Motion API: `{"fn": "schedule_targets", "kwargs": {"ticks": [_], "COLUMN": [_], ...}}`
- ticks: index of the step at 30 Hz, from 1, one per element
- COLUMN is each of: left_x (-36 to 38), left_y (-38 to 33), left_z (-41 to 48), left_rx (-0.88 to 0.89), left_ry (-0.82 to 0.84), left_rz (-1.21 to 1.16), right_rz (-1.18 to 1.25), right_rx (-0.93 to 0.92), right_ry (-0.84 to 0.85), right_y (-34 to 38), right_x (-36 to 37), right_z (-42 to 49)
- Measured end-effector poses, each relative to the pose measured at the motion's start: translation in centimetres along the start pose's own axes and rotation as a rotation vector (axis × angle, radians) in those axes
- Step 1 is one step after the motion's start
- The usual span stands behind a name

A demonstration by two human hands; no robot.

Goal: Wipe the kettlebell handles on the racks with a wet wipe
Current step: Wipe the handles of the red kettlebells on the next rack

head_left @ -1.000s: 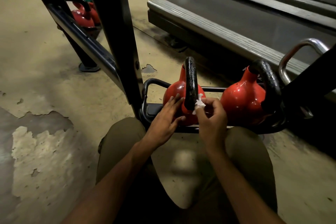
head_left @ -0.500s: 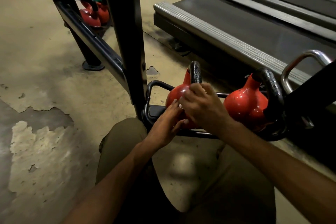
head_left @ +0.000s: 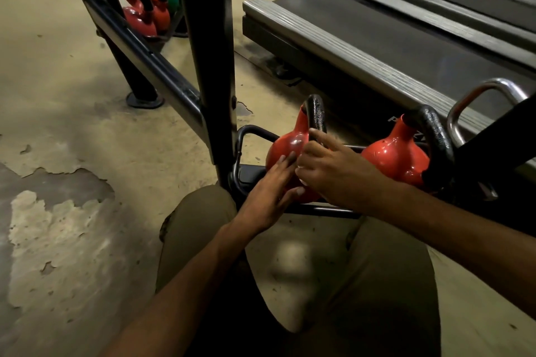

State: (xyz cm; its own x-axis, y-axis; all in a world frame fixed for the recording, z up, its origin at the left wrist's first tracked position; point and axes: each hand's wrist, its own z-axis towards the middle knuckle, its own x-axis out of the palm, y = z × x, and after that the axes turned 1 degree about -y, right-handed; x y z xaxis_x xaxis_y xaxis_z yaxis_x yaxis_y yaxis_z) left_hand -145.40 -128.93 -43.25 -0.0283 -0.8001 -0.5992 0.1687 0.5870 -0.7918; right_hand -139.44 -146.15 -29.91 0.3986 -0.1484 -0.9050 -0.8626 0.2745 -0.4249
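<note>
A red kettlebell with a black handle sits on the lowest rack shelf in front of my knees. My left hand rests flat against its red body, fingers straight. My right hand curls around the lower part of the handle, index finger reaching up along it. The wet wipe is hidden under those fingers. A second red kettlebell with a black handle stands just to the right, untouched.
A black rack upright rises left of the kettlebell, with a slanted rail running back. More red and green kettlebells sit on the far shelf. A treadmill deck lies behind. A chrome handle shows at right.
My right hand, which pinched the white wipe at the handle's right side, has crossed over the handle and now wraps its lower part, hiding the wipe. My left hand stays on the body.
</note>
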Motion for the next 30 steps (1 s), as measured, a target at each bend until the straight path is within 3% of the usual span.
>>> {"fn": "schedule_targets", "kwargs": {"ticks": [3,5,8,12,15,19,22,24,27,30], "left_x": [0.1,0.2,0.2,0.1,0.2,0.1,-0.3,-0.5,-1.1,-1.9], "left_y": [0.6,0.6,0.6,0.2,0.0,-0.5,-2.4,-3.8,-5.5,-5.7], "left_z": [0.4,0.5,0.4,0.3,0.3,0.3,0.2,0.6,1.3,1.8], "left_rx": [0.007,-0.006,-0.018,-0.031,-0.044,-0.071,-0.084,-0.081,-0.117,-0.151], "left_ry": [0.031,0.035,0.035,0.043,0.042,0.028,-0.03,-0.083,-0.074,0.005], "left_rz": [0.041,0.05,0.063,0.058,0.05,0.003,-0.104,-0.159,-0.238,-0.316], "right_rz": [0.019,0.083,0.445,1.144,1.533,2.085,2.37,2.527,2.489,2.449], "right_rx": [0.032,0.151,0.532,1.122,1.255,1.347,1.417,1.506,1.668,1.57], "right_ry": [-0.247,-0.367,-0.561,-0.755,-0.748,-0.535,-0.389,-0.427,-0.399,-0.546], "right_y": [1.5,2.7,4.7,6.2,4.0,-0.3,-3.1,-4.6,-6.1,-4.3], "right_x": [1.9,3.2,4.3,4.4,4.2,2.4,2.0,2.8,4.8,3.0], "right_z": [-2.2,-3.0,-3.6,-2.1,-0.4,1.3,2.5,3.7,5.6,5.1]}}
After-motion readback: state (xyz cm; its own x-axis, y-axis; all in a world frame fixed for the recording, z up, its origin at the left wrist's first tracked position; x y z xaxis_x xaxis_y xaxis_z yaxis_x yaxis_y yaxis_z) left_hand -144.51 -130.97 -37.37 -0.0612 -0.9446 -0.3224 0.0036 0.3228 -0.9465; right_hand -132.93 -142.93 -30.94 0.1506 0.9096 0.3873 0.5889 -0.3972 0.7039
